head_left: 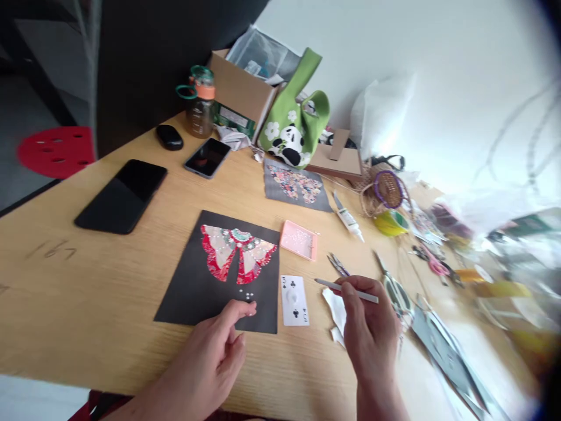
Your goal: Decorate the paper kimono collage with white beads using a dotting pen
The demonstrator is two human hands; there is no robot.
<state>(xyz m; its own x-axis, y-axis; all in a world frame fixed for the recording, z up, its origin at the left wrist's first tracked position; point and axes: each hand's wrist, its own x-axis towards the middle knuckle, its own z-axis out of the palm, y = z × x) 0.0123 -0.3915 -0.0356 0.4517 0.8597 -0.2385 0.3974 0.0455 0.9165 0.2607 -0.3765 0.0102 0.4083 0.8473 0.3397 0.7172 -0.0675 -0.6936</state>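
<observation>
A person's right hand (370, 318) closes its grip around a slim, pale, pen-like tool (328, 285) above the wooden surface (87, 316), its tip near a playing card (301, 291) bearing a white blob. The left hand (217, 345), grip open and index finger extended, reaches over the near edge of a black sheet (184, 295), fingertip just beside small white beads (248, 294). A red-and-cream patterned piece (214, 245) lies on that sheet, left of a pink tray (297, 255)
</observation>
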